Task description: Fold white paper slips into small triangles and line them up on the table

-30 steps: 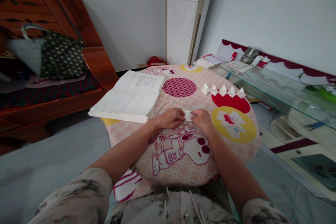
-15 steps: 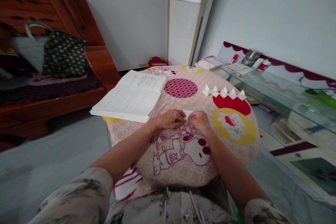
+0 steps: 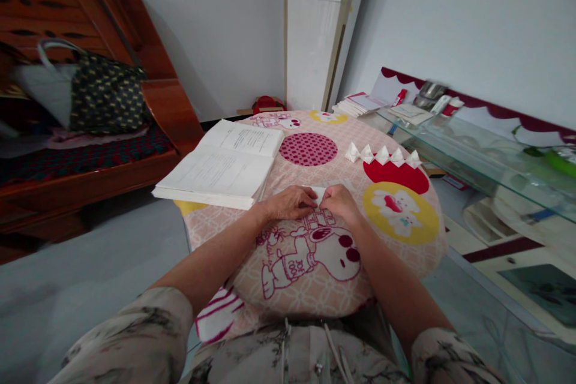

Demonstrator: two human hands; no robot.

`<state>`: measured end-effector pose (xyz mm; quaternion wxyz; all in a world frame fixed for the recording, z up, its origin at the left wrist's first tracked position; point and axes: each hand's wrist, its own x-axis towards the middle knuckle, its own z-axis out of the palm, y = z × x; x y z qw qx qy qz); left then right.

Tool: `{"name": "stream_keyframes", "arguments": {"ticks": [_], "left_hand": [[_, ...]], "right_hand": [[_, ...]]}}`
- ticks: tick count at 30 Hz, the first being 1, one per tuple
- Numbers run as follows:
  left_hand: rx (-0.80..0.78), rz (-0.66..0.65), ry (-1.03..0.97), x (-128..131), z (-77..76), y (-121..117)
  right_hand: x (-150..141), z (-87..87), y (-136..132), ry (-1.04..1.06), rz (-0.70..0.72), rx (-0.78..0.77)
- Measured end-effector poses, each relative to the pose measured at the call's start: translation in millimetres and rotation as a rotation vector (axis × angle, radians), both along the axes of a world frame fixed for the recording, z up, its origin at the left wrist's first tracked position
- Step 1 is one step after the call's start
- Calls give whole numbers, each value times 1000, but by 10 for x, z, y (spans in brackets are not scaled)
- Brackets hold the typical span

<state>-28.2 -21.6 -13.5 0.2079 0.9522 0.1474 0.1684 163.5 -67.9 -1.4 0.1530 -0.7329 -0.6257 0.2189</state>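
Observation:
Both my hands meet over the middle of the round table. My left hand (image 3: 294, 202) has its fingers bent down onto the near left edge of a sheet of white paper (image 3: 320, 192). My right hand (image 3: 339, 201) pinches the same paper from the right, fingertips curled together. Much of the sheet is hidden under my fingers, so its folds cannot be made out. Beyond my right hand stands a row of several small folded paper pieces (image 3: 382, 155), pointed at the top. Left of my hands lies a thick open book (image 3: 220, 162) with printed pages.
A patterned cloth (image 3: 288, 270) covers the round table. On the right is a glass-topped cabinet (image 3: 486, 150) holding a metal container, a red-and-white cup and papers. A wooden bench (image 3: 166, 108) with bags (image 3: 108, 93) stands at the left, an air conditioner (image 3: 310, 42) at the back.
My hands stay on the paper, with only slight finger movement. The whole view has shifted a little; the paper row and book lie as before.

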Motion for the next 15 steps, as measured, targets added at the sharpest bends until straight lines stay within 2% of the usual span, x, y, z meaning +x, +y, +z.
{"name": "stream_keyframes", "arguments": {"ticks": [8, 11, 13, 15], "left_hand": [[-27, -4, 6, -6, -10, 6], [-23, -9, 9, -5, 1, -1], [-17, -12, 9, -4, 7, -8], [-7, -14, 1, 1, 13, -16]], "right_hand": [[345, -28, -79, 164, -32, -4], [393, -3, -122, 418, -62, -45], [339, -7, -114, 598, -75, 24], [236, -41, -79, 679, -52, 103]]}}
